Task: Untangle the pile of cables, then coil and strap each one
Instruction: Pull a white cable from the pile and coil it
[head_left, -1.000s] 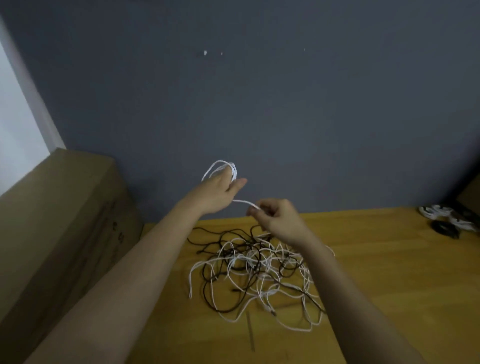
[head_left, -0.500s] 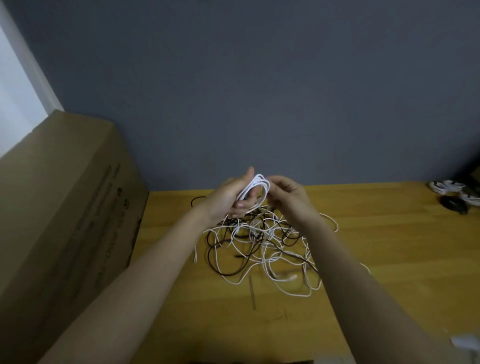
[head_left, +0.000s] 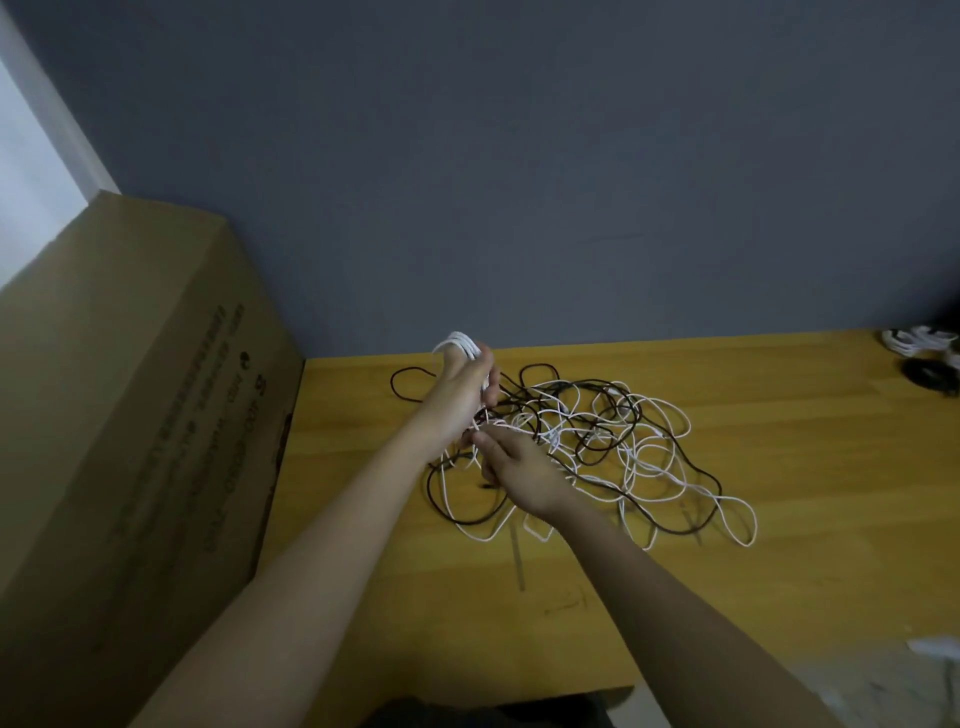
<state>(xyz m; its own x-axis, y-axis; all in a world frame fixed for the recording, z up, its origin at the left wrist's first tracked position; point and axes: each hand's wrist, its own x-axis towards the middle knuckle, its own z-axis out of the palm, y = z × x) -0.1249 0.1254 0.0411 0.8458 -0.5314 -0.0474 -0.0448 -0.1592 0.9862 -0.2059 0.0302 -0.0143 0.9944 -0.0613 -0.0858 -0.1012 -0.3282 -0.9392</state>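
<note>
Left hand (head_left: 460, 397), raised over the pile's left edge, grips a white coil (head_left: 460, 344) whose loops stand upright above the fist; right hand (head_left: 519, 467), just below it, pinches a white strand leading into the tangled pile of black and white cables (head_left: 597, 441) sprawled on the wooden table (head_left: 779, 519). Cardboard box (head_left: 130, 415) stands at left; more cables (head_left: 924, 358) lie far right; individual cables cannot be counted

Left hand (head_left: 460, 395) grips white coil (head_left: 461, 344); right hand (head_left: 511, 467) pinches white strand above tangled cable pile (head_left: 597, 447) on wooden table (head_left: 779, 519).
</note>
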